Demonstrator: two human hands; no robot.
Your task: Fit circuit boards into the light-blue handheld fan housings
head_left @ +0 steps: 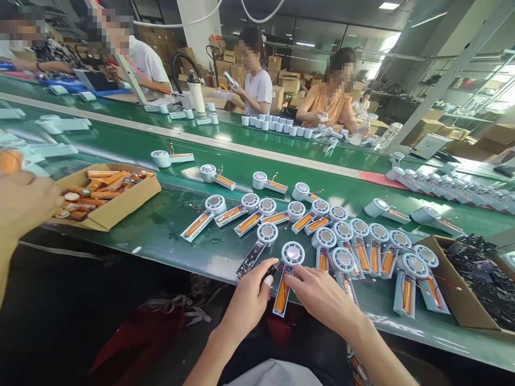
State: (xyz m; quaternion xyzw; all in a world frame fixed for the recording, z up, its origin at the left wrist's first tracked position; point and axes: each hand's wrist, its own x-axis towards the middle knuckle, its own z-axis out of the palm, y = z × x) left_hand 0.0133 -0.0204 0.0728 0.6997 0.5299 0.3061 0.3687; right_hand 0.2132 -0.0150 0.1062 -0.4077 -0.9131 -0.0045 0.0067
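Note:
Right in front of me lies an opened handheld fan (293,253), with an orange battery (281,295) in its handle. My left hand (250,297) is closed, pinching a small black circuit board (270,272) at the left of that handle. From the other side, my right hand (324,292) has its fingers closed on the fan where head and handle meet; whether they also hold a wire is hidden. Just to the left, a second fan (267,234) has a black circuit board (251,259) lying over its handle.
Several opened fans (379,232) crowd the green bench to the right and behind. A carton of black circuit boards (454,300) stands at the right, a carton of orange batteries (120,206) at the left. A co-worker's hand (28,203) reaches beside it. Other people sit across the conveyor (241,155).

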